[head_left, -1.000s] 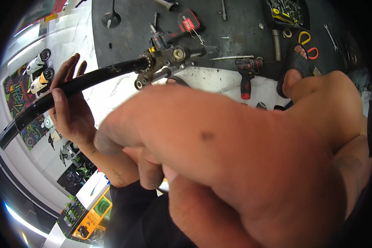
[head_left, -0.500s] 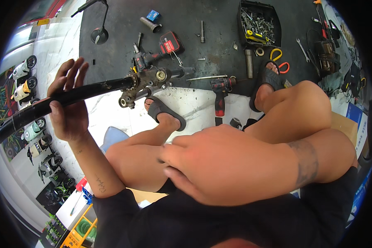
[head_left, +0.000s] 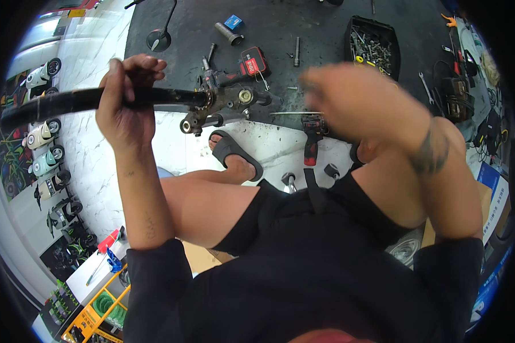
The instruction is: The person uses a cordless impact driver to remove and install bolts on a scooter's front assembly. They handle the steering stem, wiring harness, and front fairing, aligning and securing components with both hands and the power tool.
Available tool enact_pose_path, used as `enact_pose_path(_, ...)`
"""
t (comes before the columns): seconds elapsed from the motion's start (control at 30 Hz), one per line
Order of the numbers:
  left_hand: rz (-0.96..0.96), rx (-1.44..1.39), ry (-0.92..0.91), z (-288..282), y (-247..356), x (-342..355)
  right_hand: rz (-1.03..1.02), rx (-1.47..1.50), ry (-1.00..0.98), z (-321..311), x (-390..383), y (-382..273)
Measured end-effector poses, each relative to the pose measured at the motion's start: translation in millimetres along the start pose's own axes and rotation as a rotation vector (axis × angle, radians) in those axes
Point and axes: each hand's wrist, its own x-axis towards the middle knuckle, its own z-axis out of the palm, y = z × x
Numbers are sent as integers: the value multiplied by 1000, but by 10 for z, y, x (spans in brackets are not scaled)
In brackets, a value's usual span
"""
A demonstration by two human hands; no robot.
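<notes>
My left hand (head_left: 126, 111) is wrapped around a long black tube (head_left: 57, 106), with the thumb on the near side and fingers curling behind it. At the tube's right end sits a dirty metal fork clamp (head_left: 226, 104) with bolt bosses and short tubes, held above the floor. My right hand (head_left: 349, 103) is out in front of my right knee, smeared by motion. Its fingers are too blurred to tell what they hold. Just left of and below it, a small cordless power tool (head_left: 312, 143) with a red-and-black battery lies beside a thin metal rod (head_left: 292, 113).
On the dark mat (head_left: 320, 34) lie a cordless impact wrench (head_left: 234, 71), a metal tube (head_left: 229, 34), a blue box (head_left: 233, 22) and a round mirror (head_left: 159, 40). A black bin (head_left: 396, 57) holds loose bolts. A wrench (head_left: 426, 88) lies right. Model scooters (head_left: 43, 131) line the left.
My right hand has swung from above my lap forward over the mat's edge. My left hand has moved right and up with the tube, which now lies closer to level.
</notes>
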Motion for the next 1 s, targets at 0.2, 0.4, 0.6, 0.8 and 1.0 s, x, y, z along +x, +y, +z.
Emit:
enact_pose_path(0.2,2,62,110,204,29,25,179,-88,52,-366,354,1115)
enact_pose_path(0.4,-2,41,83,466,201,-49,403,158,-49,-690,589,1564)
enact_pose_path(0.6,4,89,62,819,364,-222,188,34,193,-763,788,1339)
enact_pose_path(0.8,54,103,88,1243,594,-229,239,165,51,-626,741,1240)
enact_pose_path(1.0,195,6,88,1625,1023,-91,168,80,-75,-551,665,1285)
